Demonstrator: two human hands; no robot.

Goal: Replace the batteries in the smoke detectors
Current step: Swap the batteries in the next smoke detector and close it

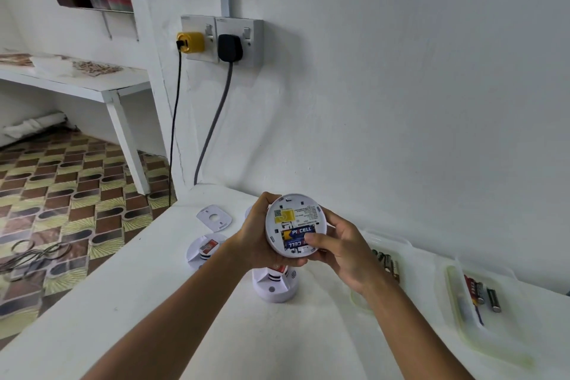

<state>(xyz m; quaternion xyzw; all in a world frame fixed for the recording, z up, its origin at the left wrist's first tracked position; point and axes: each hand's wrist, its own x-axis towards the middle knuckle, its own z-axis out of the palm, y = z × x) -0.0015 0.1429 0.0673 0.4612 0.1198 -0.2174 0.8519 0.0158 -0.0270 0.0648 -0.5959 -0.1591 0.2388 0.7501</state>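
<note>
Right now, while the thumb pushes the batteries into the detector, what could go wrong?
1. The left hand alone grips the detector in the air, so a hard push by the right hand might make it slip.
2. The batteries may not sit flat yet; the thumb hides one end.
3. Another detector stands on the table directly below and could be hit.
</note>
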